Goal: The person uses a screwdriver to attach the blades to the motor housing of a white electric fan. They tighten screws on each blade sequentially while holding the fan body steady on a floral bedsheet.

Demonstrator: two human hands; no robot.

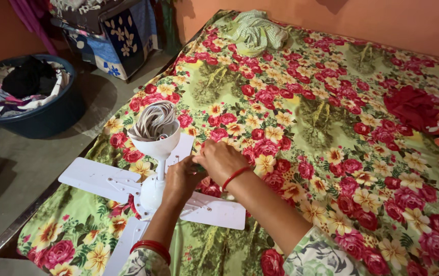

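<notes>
While the white ceiling fan lies across the near-left part of the bed, both hands meet just right of its hub. The left hand is curled at a blade root; the right hand is closed, fingertips pinching something too small to tell. Judging from this, the blades already sit on the hub and fastening is underway. Wires are coiled in the fan's canopy cup.

Both hands on white ceiling fan atop floral bed.
</notes>
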